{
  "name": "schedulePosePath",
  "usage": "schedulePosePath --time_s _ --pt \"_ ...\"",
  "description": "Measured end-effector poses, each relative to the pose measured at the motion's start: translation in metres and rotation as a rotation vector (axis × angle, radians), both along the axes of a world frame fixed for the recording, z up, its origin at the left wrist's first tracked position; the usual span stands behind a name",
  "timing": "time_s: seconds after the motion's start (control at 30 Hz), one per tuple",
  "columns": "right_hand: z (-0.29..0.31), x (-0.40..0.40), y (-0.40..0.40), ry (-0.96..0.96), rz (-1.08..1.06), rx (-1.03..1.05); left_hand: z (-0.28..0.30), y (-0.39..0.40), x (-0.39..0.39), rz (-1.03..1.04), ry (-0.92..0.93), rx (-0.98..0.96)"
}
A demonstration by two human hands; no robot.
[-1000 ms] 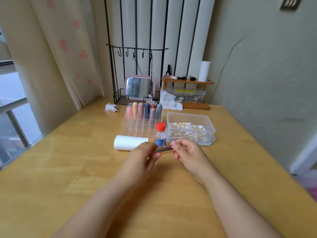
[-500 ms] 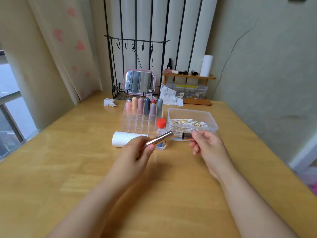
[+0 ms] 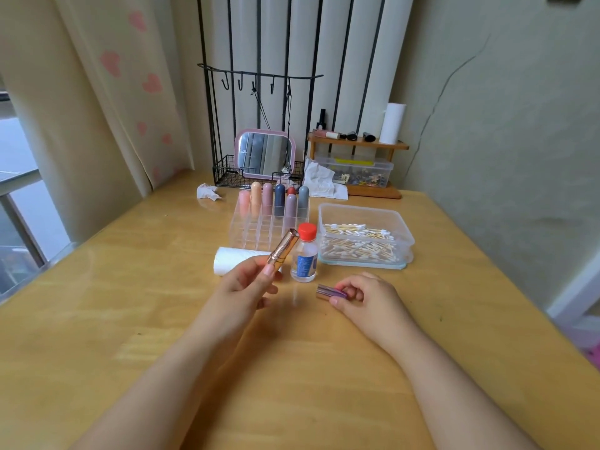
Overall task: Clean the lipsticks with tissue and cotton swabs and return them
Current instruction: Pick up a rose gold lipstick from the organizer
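Observation:
My left hand (image 3: pixel 246 285) grips a rose-gold lipstick tube (image 3: pixel 283 246), tilted up to the right above the table. My right hand (image 3: pixel 363 295) pinches the shiny purple lipstick cap (image 3: pixel 329 292) low against the tabletop. Behind them stands a clear acrylic organizer (image 3: pixel 259 227) with several pastel lipsticks (image 3: pixel 279 198) upright in its back rows. A white tissue roll (image 3: pixel 233 258) lies on its side in front of the organizer. A clear plastic box (image 3: pixel 365 235) holds many cotton swabs.
A small clear bottle (image 3: pixel 304 254) with a red cap stands between my hands. Crumpled tissues (image 3: pixel 207 191) lie at the back left and by the wire rack (image 3: pixel 259 177) with a pink mirror. A wooden shelf (image 3: pixel 357 147) stands at the back right.
The cap has come off the lipstick. My right hand carried the cap down and right to the table, while my left hand kept the tube raised.

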State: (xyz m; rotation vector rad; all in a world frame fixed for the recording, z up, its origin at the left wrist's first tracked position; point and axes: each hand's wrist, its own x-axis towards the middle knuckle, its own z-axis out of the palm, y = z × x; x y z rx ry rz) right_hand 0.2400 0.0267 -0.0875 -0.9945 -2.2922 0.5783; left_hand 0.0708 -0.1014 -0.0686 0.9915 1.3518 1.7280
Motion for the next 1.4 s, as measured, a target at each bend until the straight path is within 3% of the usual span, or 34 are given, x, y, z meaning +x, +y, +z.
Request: schedulePosePath --time_s 0.37,0.53,0.8,0.9,1.0,1.17,1.4 --pt "-0.002 0.000 -0.003 -0.034 -0.002 0.068 -0.017 0.001 0.007 -0.155 0.398 -0.116" --pt "-0.001 0.001 -0.004 -0.020 -0.004 0.044 -0.023 0.003 0.007 -0.118 0.593 -0.183" --pt "-0.001 0.003 -0.005 -0.106 -0.040 0.034 -0.014 0.002 0.014 0.005 0.464 -0.167" --pt "0.011 0.002 -0.014 0.066 -0.011 0.086 -0.012 0.000 0.013 0.005 0.458 -0.151" --pt "0.030 -0.003 -0.031 0.227 0.140 -0.164 -0.003 -0.003 0.011 -0.014 0.338 -0.048" --pt "0.048 -0.011 -0.056 0.195 0.476 -0.591 0.017 -0.008 0.008 -0.062 0.091 0.096" --pt "0.054 -0.015 -0.070 0.319 0.479 -0.666 0.023 -0.010 0.009 -0.131 -0.053 0.116"
